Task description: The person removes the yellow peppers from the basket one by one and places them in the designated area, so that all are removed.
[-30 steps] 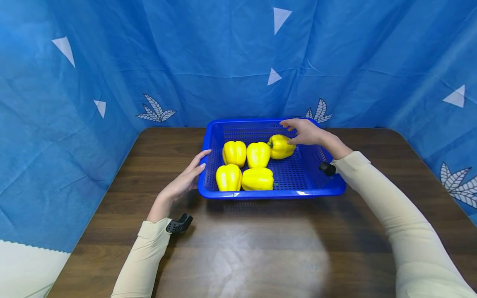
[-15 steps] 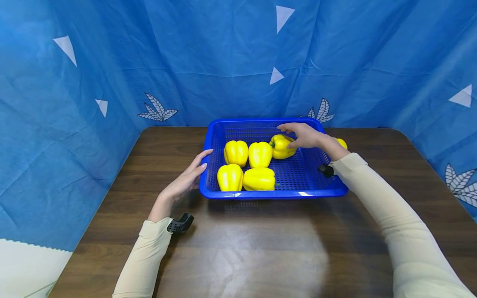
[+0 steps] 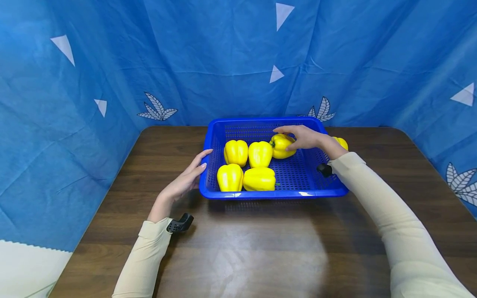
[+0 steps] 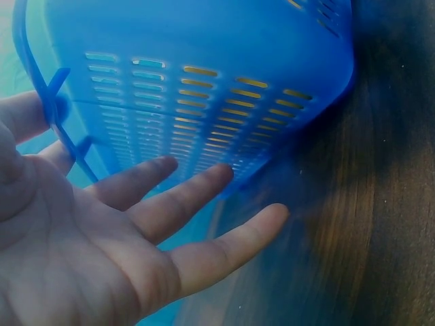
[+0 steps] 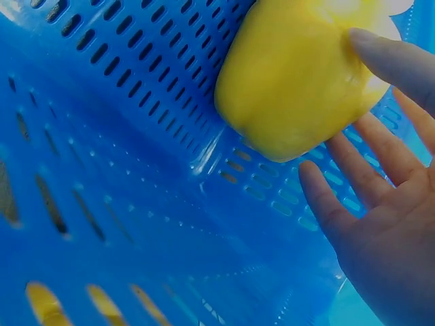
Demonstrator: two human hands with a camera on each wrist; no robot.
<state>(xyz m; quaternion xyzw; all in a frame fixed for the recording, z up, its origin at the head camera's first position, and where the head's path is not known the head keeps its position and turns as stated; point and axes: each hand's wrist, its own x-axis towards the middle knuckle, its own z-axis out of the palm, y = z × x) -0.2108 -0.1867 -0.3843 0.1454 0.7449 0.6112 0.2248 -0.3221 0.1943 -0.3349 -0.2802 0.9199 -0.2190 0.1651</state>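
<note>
A blue plastic basket (image 3: 272, 195) with slotted walls holds several yellow bell peppers. My left hand (image 3: 182, 179) grips its left rim by thumb and forefinger; in the left wrist view the other fingers (image 4: 194, 197) stretch along the outer wall. My right hand (image 3: 304, 137) reaches in over the bell pepper (image 3: 281, 150) at the back right, which lies on its side with its stem to the left. In the right wrist view the thumb (image 5: 391, 58) overlaps this pepper's surface, and the lower fingers extend loosely beside it.
Another yellow pepper (image 3: 340, 143) shows on the table beyond the basket's right side, partly hidden by the right forearm. The brown wooden table (image 3: 238, 248) extends in front and to both sides. A blue curtain (image 3: 223, 49) hangs close behind.
My right hand has lowered slightly and shifted left over the back-right pepper, which stays in place. The pepper outside the basket has come into view. My left hand stays on the rim.
</note>
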